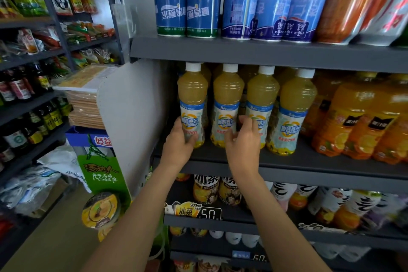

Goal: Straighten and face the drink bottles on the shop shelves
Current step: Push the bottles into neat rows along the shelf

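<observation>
Gripping the leftmost bottle (191,106) low, the left hand (181,139) should twist its label toward six o'clock; the right hand (242,139) hovered unclenched, holding nothing.

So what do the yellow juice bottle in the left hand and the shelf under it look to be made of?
The yellow juice bottle looks like clear plastic: the juice shows through its ribbed wall, under a white cap and glossy printed label. The left hand grips its lower part. The shelf looks like dark grey painted metal, matt, with a folded front lip.
</observation>
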